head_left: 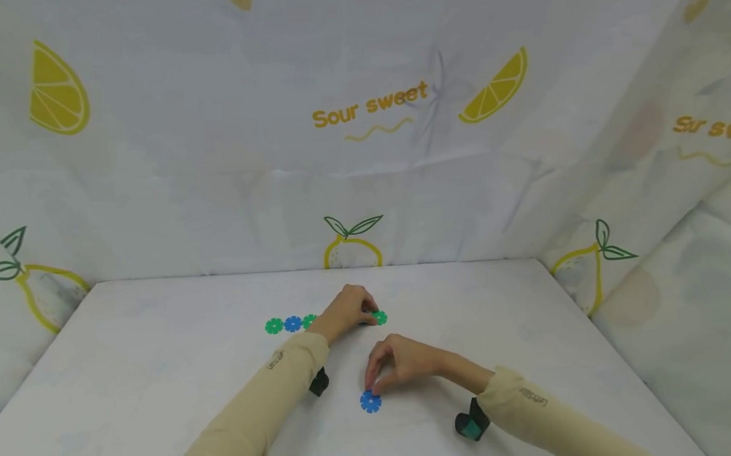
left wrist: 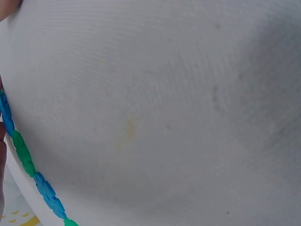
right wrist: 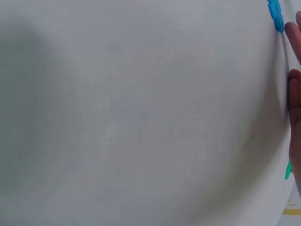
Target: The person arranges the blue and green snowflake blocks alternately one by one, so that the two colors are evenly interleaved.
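Note:
A row of flat, notched plastic snowflake discs lies on the white table: a green disc (head_left: 274, 325), a blue disc (head_left: 293, 324) and another green disc (head_left: 309, 320). My left hand (head_left: 344, 309) reaches over the row and hides its middle. Thumb and fingers of that hand pinch a green snowflake disc (head_left: 379, 317) at the row's right end. Nearer to me, my right hand (head_left: 404, 359) bends down over a separate blue snowflake disc (head_left: 370, 402), fingertips right at its far edge. In the right wrist view, a narrow gap shows between the fingers (right wrist: 295, 40) and this blue disc (right wrist: 276, 16).
White cloth printed with lemons and lettering hangs behind the table (head_left: 165, 413) and along its sides. Dark wrist cameras sit below each sleeve, one by the left forearm (head_left: 318, 382) and one by the right (head_left: 472, 422). The left forearm crosses the table's middle.

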A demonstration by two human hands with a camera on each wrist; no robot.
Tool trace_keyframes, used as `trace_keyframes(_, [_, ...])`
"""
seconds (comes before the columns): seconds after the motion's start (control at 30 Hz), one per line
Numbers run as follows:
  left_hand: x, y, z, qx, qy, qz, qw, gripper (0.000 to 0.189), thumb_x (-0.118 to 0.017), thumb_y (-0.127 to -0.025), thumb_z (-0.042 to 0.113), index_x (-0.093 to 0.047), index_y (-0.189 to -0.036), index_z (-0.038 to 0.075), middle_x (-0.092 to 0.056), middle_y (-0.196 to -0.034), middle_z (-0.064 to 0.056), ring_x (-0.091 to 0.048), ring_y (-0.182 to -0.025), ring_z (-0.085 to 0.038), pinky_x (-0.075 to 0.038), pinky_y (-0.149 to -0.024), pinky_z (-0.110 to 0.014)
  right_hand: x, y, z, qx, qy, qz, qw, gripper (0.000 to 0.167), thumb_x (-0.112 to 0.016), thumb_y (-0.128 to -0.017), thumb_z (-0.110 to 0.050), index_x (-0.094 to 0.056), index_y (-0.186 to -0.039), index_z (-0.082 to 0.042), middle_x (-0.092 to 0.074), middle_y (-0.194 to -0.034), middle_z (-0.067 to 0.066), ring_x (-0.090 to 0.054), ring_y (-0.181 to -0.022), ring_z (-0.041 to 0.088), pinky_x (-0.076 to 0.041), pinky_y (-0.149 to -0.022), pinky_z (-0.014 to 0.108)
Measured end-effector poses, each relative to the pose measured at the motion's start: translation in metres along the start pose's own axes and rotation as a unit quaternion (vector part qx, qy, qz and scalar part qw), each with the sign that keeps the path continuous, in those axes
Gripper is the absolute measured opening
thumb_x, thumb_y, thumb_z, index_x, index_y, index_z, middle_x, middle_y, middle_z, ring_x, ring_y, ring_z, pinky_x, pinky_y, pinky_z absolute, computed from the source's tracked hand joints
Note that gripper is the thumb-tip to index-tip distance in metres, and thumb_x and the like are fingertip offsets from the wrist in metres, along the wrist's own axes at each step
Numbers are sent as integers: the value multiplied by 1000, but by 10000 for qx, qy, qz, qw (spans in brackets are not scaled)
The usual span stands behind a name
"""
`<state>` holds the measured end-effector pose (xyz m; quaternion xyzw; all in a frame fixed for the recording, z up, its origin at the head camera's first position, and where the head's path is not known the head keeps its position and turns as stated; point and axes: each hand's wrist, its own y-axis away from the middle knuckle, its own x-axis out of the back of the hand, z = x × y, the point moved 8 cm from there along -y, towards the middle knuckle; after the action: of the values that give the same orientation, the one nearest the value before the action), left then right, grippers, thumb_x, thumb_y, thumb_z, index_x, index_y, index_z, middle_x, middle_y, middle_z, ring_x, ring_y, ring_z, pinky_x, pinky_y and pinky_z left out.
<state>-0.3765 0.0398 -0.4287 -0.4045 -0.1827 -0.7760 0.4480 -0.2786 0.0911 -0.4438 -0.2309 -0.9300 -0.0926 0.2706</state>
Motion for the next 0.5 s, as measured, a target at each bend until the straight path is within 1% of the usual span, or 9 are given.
trace_keyframes(0.1, [-1,0,-2,75,17,-46,10000,15,-80,-76,7,-75,-89,2,-71,-88,-6,-60,-93,-22,-48,-89,-36,0,4,0,-75,-228,32,9997,14,-73,-83,-6,-72,-96,1,-73,-91,8,-65,-88,8,-52,-86,27])
trace_keyframes(0.2, [-3,-1,-3,125,11,-88,9999,15,-80,-76,8,-75,-89,3,-70,-88,-5,-60,-92,-21,-48,-89,-35,-2,9,2,-203,-507,65,9985,20,-74,-82,-3,-70,-100,2,-72,-95,11,-64,-85,12,-54,-82,29])
trace_keyframes(0.27, [-3,-1,-3,147,21,-89,9999,15,-80,-76,9,-75,-89,4,-70,-89,-4,-60,-93,-21,-48,-89,-35,-2,13,2,-253,-525,102,9982,23,-76,-80,-3,-70,-102,2,-71,-95,11,-62,-82,12,-54,-79,28])
trace_keyframes(0.37, [-2,0,-3,161,58,-68,9998,15,-80,-76,8,-75,-89,3,-70,-88,-4,-61,-94,-21,-49,-89,-35,-3,17,-1,-190,-242,106,9995,25,-78,-79,-7,-71,-103,-1,-71,-92,7,-60,-77,12,-54,-73,25])
trace_keyframes(0.5, [-1,-1,-4,207,104,-69,9997,15,-80,-76,8,-75,-89,4,-69,-90,-5,-61,-95,-21,-49,-89,-35,-4,21,-6,77,322,130,9994,26,-79,-79,-10,-73,-103,-4,-68,-87,5,-58,-72,14,-52,-65,21])
